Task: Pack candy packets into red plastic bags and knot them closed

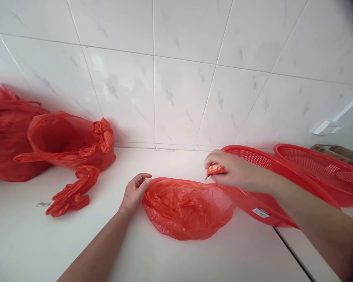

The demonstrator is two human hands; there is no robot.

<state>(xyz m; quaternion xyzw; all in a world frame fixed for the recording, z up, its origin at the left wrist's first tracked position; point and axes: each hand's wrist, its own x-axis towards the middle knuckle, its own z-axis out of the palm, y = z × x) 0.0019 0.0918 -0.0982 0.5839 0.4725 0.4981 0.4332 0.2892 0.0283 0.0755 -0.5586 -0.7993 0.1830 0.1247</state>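
Note:
A thin red plastic bag [188, 211] lies spread on the white table with its mouth facing up. My left hand [135, 192] pinches the bag's rim at its left end, thumb against fingers. Above the bag's right end, my right hand [223, 166] is closed around a small red packet [216, 169] with pale lettering. The right hand is slightly blurred, and its fingers partly cover the packet. Just behind that wrist stands a red perforated plastic basket [247, 156] with a white label on its near side; the forearm crosses over it.
A second red basket [317, 166] and a cardboard box [341, 153] stand at the right. To the left are an open red bag [73, 137], a fuller red bag [11, 137] and a crumpled red bag [73, 196]. A tiled wall [182, 90] bounds the back.

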